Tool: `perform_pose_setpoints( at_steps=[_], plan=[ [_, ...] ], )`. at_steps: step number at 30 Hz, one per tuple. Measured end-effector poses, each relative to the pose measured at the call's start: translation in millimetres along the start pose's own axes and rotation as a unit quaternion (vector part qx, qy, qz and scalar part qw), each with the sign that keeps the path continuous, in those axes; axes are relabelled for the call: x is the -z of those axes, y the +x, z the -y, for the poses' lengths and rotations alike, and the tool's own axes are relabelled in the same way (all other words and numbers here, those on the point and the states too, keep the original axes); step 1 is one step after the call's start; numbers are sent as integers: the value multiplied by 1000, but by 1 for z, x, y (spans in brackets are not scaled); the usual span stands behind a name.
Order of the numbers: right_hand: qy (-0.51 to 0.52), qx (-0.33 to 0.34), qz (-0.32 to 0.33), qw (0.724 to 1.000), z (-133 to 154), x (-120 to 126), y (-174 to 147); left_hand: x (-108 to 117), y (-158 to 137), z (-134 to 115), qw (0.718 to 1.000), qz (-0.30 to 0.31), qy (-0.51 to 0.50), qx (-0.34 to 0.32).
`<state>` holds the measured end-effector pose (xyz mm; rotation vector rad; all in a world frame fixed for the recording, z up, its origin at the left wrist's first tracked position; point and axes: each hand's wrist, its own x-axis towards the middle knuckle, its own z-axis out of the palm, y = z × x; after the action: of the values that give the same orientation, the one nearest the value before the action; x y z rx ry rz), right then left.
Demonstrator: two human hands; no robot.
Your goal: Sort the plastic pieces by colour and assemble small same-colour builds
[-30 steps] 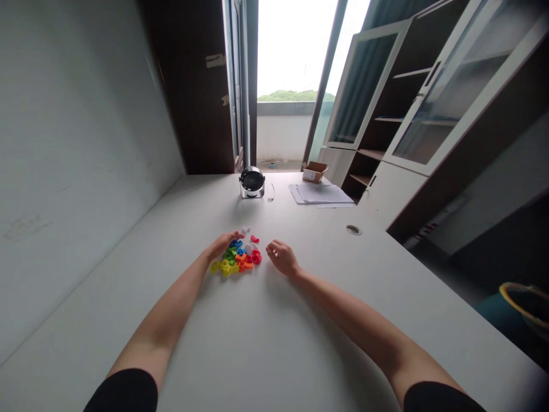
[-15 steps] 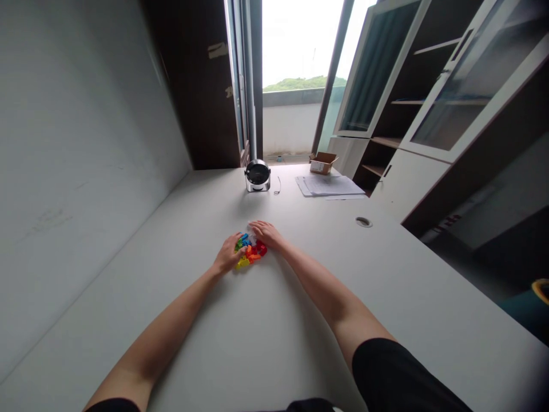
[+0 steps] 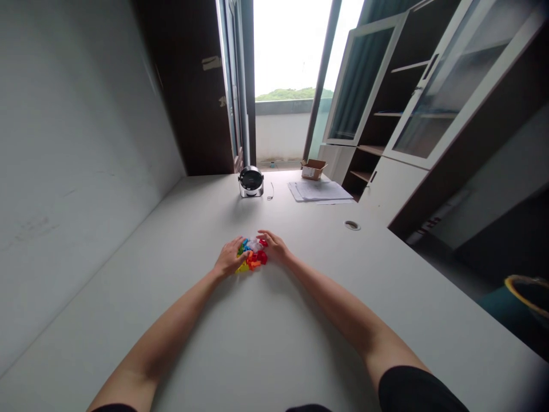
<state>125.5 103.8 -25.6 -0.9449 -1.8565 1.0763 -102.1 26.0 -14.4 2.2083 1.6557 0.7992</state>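
A small heap of bright plastic pieces (image 3: 254, 262) lies on the white table, orange and red at the right, yellow in front, green and blue toward the left and back. White or clear pieces (image 3: 254, 245) sit at the back of the heap. My left hand (image 3: 230, 256) curves around the left side with its fingers apart, covering some of the green and yellow pieces. At the right edge, my right hand (image 3: 274, 246) rests beside the red pieces with its fingers spread and nothing visibly gripped. The exact kind of the pieces is too small to make out.
Toward the back stands a round black device on a metal stand (image 3: 251, 181), beside a thin cord (image 3: 271, 191). Papers (image 3: 321, 191) and an open cardboard box (image 3: 313, 169) are at the back right. A round cable hole (image 3: 352, 225) pierces the table. A wall borders the left.
My right hand has moved off the white pieces to the heap's right side, uncovering them. My left hand stays at the left side. The camera view has shifted slightly.
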Motion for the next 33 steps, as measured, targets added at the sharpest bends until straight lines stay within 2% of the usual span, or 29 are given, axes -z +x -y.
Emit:
perform_pose_setpoints(
  at_steps=[3,7,10,15,19,24,28,33],
  plan=[
    [11,-5,-39,999,-4,6,-6,-2,7,-1,1000,3,-26,1],
    [-43,-8,-85,995,-10,18,-22,-4,12,0,998,-4,-63,10],
    [-95,3,-79,992,-11,23,-34,-5,12,2,998,-5,-55,1],
    [-176,65,-55,981,-6,19,-41,-4,14,0,1000,-13,-11,-8],
    [-235,90,-38,967,-2,13,-42,-2,15,-18,997,-70,21,-10],
    [-278,101,-38,954,3,12,-42,-5,12,-57,986,-105,114,-66],
    [-305,116,-43,944,9,13,-45,-13,12,-79,977,-107,154,-106],
    [-341,106,-49,933,5,26,-43,-19,11,-85,973,-96,180,-107]
  ],
)
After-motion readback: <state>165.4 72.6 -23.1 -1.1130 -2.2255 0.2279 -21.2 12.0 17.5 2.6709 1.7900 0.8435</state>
